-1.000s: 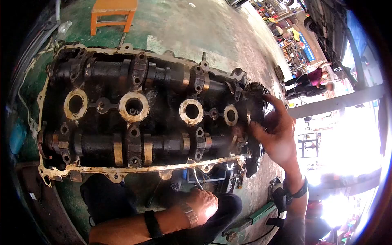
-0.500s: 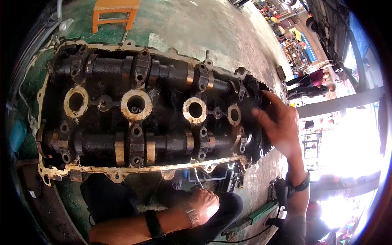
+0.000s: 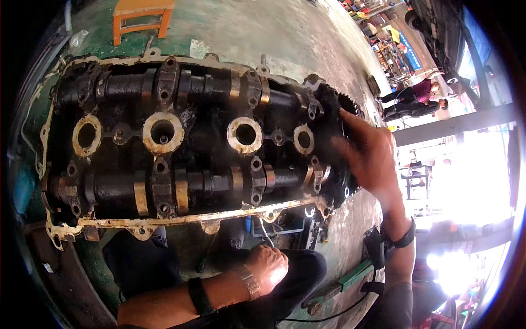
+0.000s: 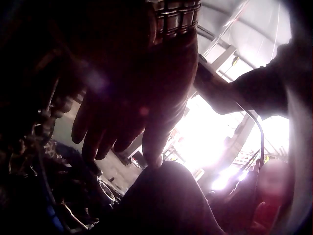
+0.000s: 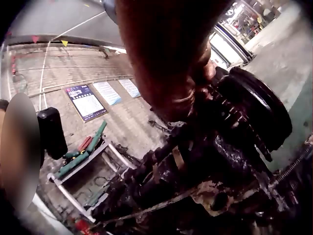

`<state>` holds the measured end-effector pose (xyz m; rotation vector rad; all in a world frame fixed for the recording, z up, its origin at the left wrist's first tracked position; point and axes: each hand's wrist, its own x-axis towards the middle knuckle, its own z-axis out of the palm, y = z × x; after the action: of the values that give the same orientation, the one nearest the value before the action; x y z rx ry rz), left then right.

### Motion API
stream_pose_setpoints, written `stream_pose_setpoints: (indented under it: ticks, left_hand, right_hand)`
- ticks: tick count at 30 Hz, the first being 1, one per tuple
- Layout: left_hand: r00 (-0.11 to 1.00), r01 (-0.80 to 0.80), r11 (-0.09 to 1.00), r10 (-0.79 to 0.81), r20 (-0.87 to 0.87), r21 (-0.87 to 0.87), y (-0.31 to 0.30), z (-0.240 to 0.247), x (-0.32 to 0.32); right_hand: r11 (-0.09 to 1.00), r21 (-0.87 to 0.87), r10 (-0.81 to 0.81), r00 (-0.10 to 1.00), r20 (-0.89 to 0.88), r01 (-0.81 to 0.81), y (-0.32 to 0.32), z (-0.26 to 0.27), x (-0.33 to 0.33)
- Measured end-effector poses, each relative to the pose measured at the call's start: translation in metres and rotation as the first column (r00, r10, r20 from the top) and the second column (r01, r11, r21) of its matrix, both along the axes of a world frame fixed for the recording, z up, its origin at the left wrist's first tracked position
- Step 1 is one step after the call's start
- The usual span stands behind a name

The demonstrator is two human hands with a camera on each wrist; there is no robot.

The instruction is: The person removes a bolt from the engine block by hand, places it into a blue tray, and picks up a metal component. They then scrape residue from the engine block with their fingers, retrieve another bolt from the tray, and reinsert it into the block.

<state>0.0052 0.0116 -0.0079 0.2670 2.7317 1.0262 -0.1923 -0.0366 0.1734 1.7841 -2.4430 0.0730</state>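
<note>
A dark, oily cylinder head (image 3: 205, 148) with two camshafts (image 3: 216, 90) lies across the head view, its pale gasket rim on show. At its right end my right hand (image 3: 370, 156) grips a black toothed sprocket (image 3: 349, 104), fingers over the outer edge and thumb toward the head. The right wrist view shows these fingers curled at the sprocket teeth (image 5: 234, 115); the hand hides part of the wheel. My left hand (image 3: 267, 268), below the near rim, rests at my knee (image 4: 168, 196) with fingers hanging loosely. A shiny metal rod (image 3: 266, 233) shows just beyond it.
An orange stool (image 3: 143, 19) stands on the floor behind the cylinder head. A blue tray (image 3: 279, 227) with tools lies beneath the near rim. To the right are a green bar (image 3: 350, 277) and, farther off, people (image 3: 413, 98). A brown tray (image 3: 49, 274) lies at lower left.
My right hand has moved up along the sprocket end, and more of the sprocket's teeth show. The head view has shifted slightly. My left hand stays by the knee.
</note>
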Motion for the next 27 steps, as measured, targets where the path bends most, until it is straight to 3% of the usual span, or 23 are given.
stream_pose_setpoints:
  ticks: [3, 9, 11, 12, 13, 15, 16, 17, 20, 21, 23, 24, 27]
  left_hand:
    - [1.0, -0.016, 0.999, 0.016, -0.008, -0.037, 0.005, -0.004, 0.001]
    - [0.999, -0.016, 0.998, 0.013, -0.049, -0.066, 0.003, -0.009, 0.003]
    - [0.996, -0.021, 0.998, 0.016, -0.084, -0.063, -0.003, -0.006, 0.005]
    - [0.987, -0.041, 0.997, 0.031, -0.161, -0.065, -0.005, -0.005, 0.009]
    - [0.989, -0.035, 0.996, 0.022, -0.149, -0.08, -0.007, -0.003, 0.009]
    - [0.973, -0.042, 0.998, 0.052, -0.225, 0.051, -0.01, -0.003, 0.008]
    - [0.978, -0.055, 0.979, 0.093, -0.187, 0.198, -0.012, 0.001, 0.005]
    - [0.982, -0.041, 0.984, 0.071, -0.172, 0.173, -0.014, 0.0, 0.004]
    - [0.908, -0.069, 0.96, 0.173, -0.382, 0.271, -0.017, 0.012, 0.003]
    - [0.921, -0.059, 0.971, 0.142, -0.363, 0.23, -0.023, 0.024, 0.004]
    - [0.85, -0.126, 0.915, 0.298, -0.434, 0.383, -0.032, 0.047, 0.005]
    - [0.778, -0.189, 0.916, 0.36, -0.515, 0.354, -0.036, 0.048, 0.006]
    - [0.671, -0.343, 0.856, 0.511, -0.537, 0.386, -0.046, 0.077, 0.01]
  right_hand:
    - [0.997, 0.025, -0.067, 0.998, -0.013, 0.067, -0.003, 0.001, 0.008]
    - [0.984, -0.178, -0.008, 0.999, 0.046, 0.016, 0.009, -0.008, -0.005]
    - [0.844, -0.5, -0.063, 0.963, 0.263, 0.192, 0.022, -0.01, -0.011]
    - [0.682, -0.652, 0.029, 0.878, 0.479, 0.333, 0.025, -0.009, 0.007]
    - [0.629, -0.693, -0.002, 0.892, 0.452, 0.353, 0.037, -0.008, 0.005]
    - [0.473, -0.749, 0.032, 0.841, 0.54, 0.464, 0.059, -0.018, 0.008]
    - [0.425, -0.765, 0.076, 0.823, 0.563, 0.484, 0.069, -0.028, 0.008]
    - [0.355, -0.78, 0.094, 0.81, 0.579, 0.516, 0.076, -0.042, 0.008]
    - [0.26, -0.69, 0.16, 0.674, 0.721, 0.676, 0.101, -0.07, 0.004]
    - [0.217, -0.666, 0.161, 0.647, 0.745, 0.714, 0.104, -0.08, 0.001]
    - [0.131, -0.6, 0.282, 0.55, 0.786, 0.789, 0.114, -0.102, -0.01]
    - [0.115, -0.552, 0.33, 0.492, 0.806, 0.826, 0.119, -0.112, -0.01]
    - [0.019, -0.442, 0.338, 0.411, 0.847, 0.897, 0.13, -0.135, -0.017]
